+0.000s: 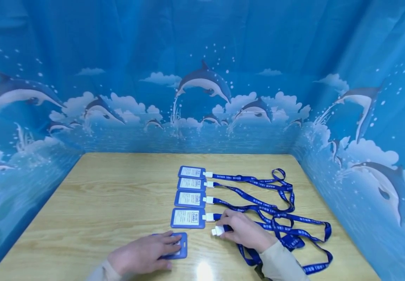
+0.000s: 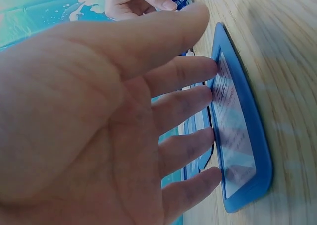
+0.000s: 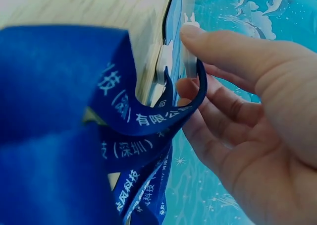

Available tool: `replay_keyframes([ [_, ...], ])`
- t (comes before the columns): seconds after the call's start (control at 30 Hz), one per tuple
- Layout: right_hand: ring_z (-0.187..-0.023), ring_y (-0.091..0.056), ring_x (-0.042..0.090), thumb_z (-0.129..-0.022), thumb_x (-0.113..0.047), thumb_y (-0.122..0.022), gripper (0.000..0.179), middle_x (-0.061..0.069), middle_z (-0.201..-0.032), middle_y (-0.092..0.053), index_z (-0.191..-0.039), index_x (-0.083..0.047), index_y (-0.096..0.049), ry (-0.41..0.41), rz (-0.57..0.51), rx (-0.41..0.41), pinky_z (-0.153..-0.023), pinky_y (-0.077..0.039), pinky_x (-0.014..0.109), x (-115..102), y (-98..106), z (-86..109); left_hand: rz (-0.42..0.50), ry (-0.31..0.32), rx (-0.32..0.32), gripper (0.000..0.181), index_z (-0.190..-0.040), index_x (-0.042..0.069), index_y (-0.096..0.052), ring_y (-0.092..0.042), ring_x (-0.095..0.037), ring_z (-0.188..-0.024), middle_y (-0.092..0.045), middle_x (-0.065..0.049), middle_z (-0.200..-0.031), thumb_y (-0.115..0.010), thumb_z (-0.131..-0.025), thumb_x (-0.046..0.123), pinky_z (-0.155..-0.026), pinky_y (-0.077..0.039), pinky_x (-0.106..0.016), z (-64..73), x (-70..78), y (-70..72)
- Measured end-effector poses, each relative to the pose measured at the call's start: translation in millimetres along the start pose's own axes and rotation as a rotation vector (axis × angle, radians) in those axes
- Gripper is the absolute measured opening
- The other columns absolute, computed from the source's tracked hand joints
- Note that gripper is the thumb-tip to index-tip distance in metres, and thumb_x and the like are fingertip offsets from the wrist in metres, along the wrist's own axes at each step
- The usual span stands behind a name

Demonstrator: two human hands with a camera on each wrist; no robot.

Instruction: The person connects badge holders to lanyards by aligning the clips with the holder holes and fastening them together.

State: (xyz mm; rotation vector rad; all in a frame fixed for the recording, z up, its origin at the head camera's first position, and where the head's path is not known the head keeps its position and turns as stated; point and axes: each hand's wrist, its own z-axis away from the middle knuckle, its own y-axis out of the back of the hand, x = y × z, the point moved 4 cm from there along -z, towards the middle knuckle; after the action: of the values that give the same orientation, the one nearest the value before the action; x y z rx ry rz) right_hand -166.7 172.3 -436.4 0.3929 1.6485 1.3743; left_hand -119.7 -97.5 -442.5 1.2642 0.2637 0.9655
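Observation:
A blue ID card holder [image 1: 183,251] lies flat at the table's near side, its slotted end facing right. My left hand [image 1: 141,251] rests over its left part, fingers extended; in the left wrist view the fingertips touch the frame of the holder [image 2: 260,158]. To the right, my right hand [image 1: 246,231] pinches the white clip [image 1: 218,231] of a blue lanyard between thumb and fingers. A gap separates this clip from the holder. In the right wrist view the blue strap [image 3: 163,116] hangs from the clip [image 3: 189,54] in a loop.
Several card holders [image 1: 201,225] lie in a column further back, each joined by a white clip [image 1: 208,217] to a lanyard. Their blue straps [image 1: 313,220] spread in tangled loops over the table's right side. A dolphin-print curtain [image 1: 202,132] encloses the wooden table [image 1: 118,187].

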Motion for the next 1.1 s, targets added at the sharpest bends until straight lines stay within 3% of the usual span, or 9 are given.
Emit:
replay_keyframes([
  [0.47, -0.088, -0.058, 0.001, -0.086, -0.026, -0.079, 0.036, -0.008, -0.103, -0.064, -0.12, -0.013, -0.075, -0.006, -0.013, 0.018, -0.074, -0.053, 0.018, -0.5, -2.2, -0.7, -0.009, 0.027, -0.041, 0.051, -0.149, 0.035, -0.049, -0.035, -0.024, -0.15, -0.038, 0.011, -0.161, -0.06, -0.099, 0.042, -0.118, -0.039, -0.051, -9.1, 3.0, -1.2],
  [0.97, -0.09, -0.058, 0.0, -0.086, -0.026, -0.08, 0.036, -0.007, -0.106, -0.066, -0.119, -0.014, -0.075, 0.007, -0.023, 0.011, -0.076, -0.054, 0.019, -0.5, -4.3, -3.3, 0.008, 0.015, -0.024, 0.058, -0.15, 0.033, -0.047, -0.031, -0.027, -0.152, -0.037, 0.008, -0.162, -0.057, -0.097, 0.054, -0.118, -0.037, -0.052, -12.1, 4.1, -3.5],
  [1.1, -0.091, -0.058, 0.0, -0.086, -0.027, -0.08, 0.035, -0.007, -0.106, -0.066, -0.118, -0.014, -0.075, 0.01, -0.011, 0.014, -0.077, -0.054, 0.019, -1.5, -4.3, -3.8, -0.014, -0.017, 0.023, 0.06, -0.15, 0.03, -0.049, -0.033, -0.029, -0.15, -0.039, 0.004, -0.162, -0.059, -0.096, 0.053, -0.118, -0.038, -0.053, -11.6, 6.1, -3.1],
])
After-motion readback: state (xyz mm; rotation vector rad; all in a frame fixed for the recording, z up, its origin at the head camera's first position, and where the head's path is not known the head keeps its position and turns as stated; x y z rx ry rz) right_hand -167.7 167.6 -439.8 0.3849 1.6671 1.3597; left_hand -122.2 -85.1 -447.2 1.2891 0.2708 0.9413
